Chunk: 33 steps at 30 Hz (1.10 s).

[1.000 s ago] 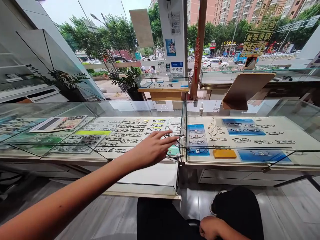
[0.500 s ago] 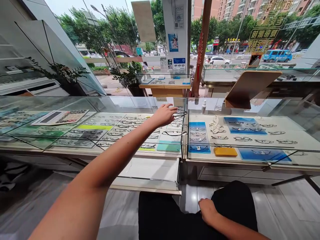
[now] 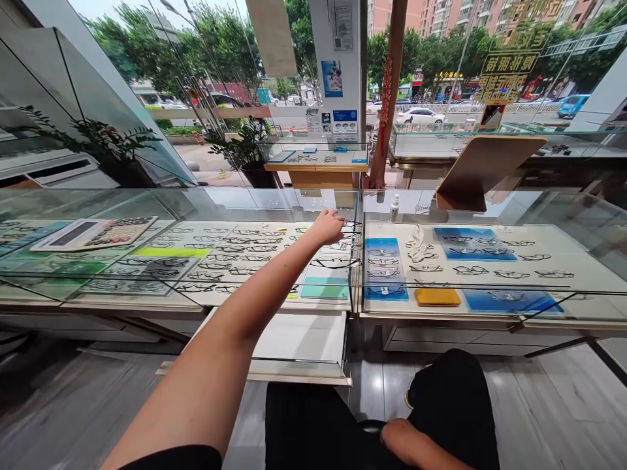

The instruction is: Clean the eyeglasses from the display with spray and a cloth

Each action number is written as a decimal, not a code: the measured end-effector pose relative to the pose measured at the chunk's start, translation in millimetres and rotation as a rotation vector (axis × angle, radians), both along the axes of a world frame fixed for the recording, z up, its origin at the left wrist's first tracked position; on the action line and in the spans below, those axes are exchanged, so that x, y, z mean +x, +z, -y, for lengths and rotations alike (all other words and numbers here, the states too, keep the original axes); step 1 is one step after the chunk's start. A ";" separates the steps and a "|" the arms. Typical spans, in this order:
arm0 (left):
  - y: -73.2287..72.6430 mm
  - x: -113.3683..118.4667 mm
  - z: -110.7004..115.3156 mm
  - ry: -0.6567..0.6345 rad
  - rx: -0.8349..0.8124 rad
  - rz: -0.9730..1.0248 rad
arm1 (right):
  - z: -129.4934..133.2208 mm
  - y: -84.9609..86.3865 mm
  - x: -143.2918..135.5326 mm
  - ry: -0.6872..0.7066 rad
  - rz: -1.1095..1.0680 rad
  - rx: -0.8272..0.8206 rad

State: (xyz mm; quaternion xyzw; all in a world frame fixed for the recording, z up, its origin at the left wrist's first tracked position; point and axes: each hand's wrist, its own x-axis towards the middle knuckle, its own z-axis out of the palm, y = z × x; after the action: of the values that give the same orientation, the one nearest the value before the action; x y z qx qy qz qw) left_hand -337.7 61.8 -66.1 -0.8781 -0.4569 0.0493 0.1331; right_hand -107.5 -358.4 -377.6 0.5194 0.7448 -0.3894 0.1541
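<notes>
Resting nearest us, at five o'clock, our right hand (image 3: 400, 436) curls loosely on dark trousers (image 3: 311, 427), seemingly idle; its palm is hidden, so we cannot tell whether it holds anything. Toward twelve, a pale tray (image 3: 301, 336) juts out below a glass display case (image 3: 235, 203). Our left arm (image 3: 230, 333) crosses above it from seven o'clock, stretched long, probably because the far rows need the reach. Nearer than its hand lie a teal sheet (image 3: 326, 288) and a thin-rimmed pair of glasses (image 3: 336, 264). At twelve, the left hand (image 3: 328, 227) is palm down, fingers close together; dark eyeglasses (image 3: 351, 228) sit right by the fingertips, toward one o'clock, but we cannot tell whether they are pinched. Spectacle rows (image 3: 261, 249) spread toward eleven, spaced, we judge, so each stays visible. At ten lies a calculator (image 3: 98, 234); at one, an upright spray bottle (image 3: 394, 209). Outside, trees (image 3: 215, 52) rise at eleven.
</notes>
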 end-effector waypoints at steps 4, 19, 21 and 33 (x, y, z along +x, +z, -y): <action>0.7 0.4 -4.1 0.000 -0.041 -0.014 | -19.9 23.4 18.2 0.011 -0.009 -0.097; 75.1 19.3 90.9 0.027 -0.123 0.361 | -161.3 328.6 112.9 -0.218 -0.474 0.575; 87.8 20.5 137.3 -0.065 -0.393 0.485 | -201.4 322.5 135.9 -0.293 -0.395 0.820; -81.3 -51.0 176.3 0.183 -0.689 0.164 | -284.4 242.9 169.8 -0.340 -0.074 1.111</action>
State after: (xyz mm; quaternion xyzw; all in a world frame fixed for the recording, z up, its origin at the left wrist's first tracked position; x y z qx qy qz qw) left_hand -388.7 -114.5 -147.4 -0.8279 -0.4995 0.1416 -0.2124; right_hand 62.3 -74.0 -134.7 0.6206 0.7486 0.0223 -0.2324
